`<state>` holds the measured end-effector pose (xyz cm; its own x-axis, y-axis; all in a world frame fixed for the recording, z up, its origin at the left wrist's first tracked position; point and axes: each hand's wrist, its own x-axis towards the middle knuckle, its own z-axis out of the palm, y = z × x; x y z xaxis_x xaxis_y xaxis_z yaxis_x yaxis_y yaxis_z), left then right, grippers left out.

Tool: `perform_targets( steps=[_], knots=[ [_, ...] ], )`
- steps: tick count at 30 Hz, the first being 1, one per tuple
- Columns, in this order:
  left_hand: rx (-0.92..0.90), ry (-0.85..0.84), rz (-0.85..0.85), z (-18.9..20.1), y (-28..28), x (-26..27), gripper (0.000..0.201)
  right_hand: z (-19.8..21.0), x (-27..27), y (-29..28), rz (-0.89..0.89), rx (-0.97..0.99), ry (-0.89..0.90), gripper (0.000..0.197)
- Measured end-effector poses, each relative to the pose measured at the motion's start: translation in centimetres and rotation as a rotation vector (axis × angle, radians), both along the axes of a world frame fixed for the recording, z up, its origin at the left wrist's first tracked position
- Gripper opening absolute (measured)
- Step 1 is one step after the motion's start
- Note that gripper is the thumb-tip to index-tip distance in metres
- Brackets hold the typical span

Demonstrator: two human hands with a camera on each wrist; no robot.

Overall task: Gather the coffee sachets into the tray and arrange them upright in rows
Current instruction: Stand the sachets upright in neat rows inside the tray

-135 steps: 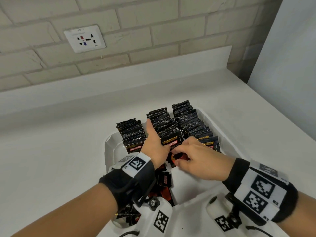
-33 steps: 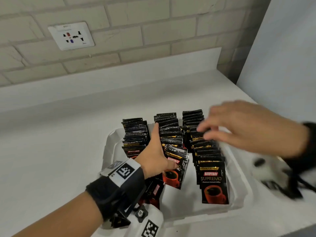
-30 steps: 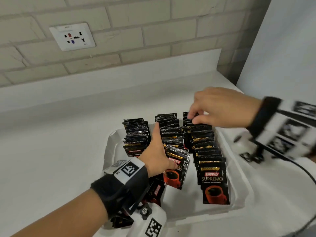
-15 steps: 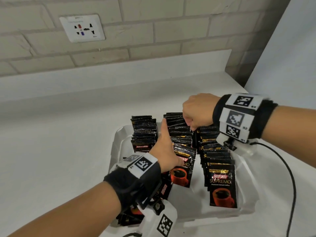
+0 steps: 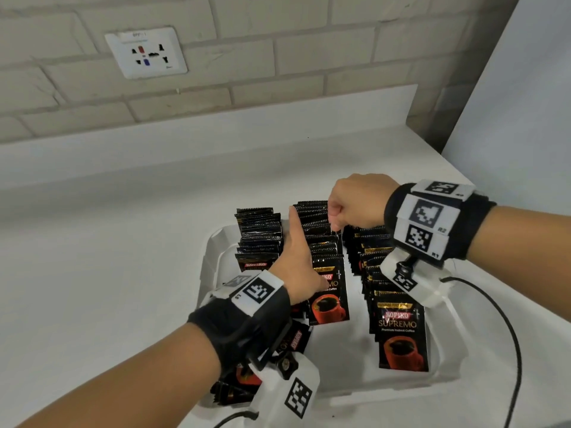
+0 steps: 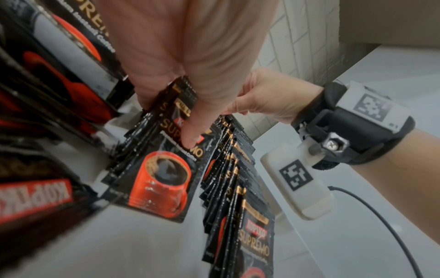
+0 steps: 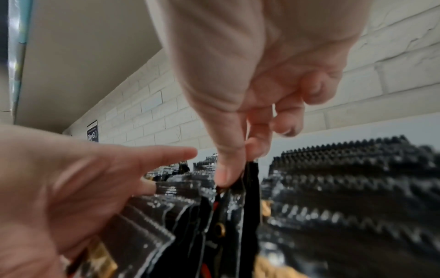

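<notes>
Since a second ago, right hand (image 5: 355,205) drops mid-frame, pinching a sachet (image 7: 247,180) in the tray (image 5: 213,257). Left hand (image 5: 296,267), fingers straight, braces the middle row (image 5: 321,242). Three rows stand; loose sachets (image 5: 234,390) remain lower left.

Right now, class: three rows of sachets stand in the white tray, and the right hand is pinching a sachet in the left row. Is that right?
Not quite. The right hand pinches a sachet in the middle row, not the left row; the head view shows it. Three rows do stand in the white tray.
</notes>
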<state>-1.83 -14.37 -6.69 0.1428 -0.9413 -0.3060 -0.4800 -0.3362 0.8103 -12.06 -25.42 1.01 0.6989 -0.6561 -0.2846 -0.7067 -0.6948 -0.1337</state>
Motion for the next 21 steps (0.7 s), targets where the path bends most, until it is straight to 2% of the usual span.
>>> perform_targets(
  steps=[7, 13, 21],
  knots=[
    [0.000, 0.018, 0.013, -0.22, -0.41, 0.09, 0.134, 0.48, -0.63, 0.07, -0.040, 0.020, -0.136, 0.014],
    [-0.022, -0.045, 0.021, -0.27, -0.43, -0.06, 0.136, 0.40, -0.61, 0.17, 0.065, -0.193, -0.010, 0.011],
    [-0.010, -0.117, 0.006, 0.35, -0.32, -0.29, 0.134, 0.18, -0.56, -0.05, 0.178, -0.314, 0.037, 0.016]
  ],
)
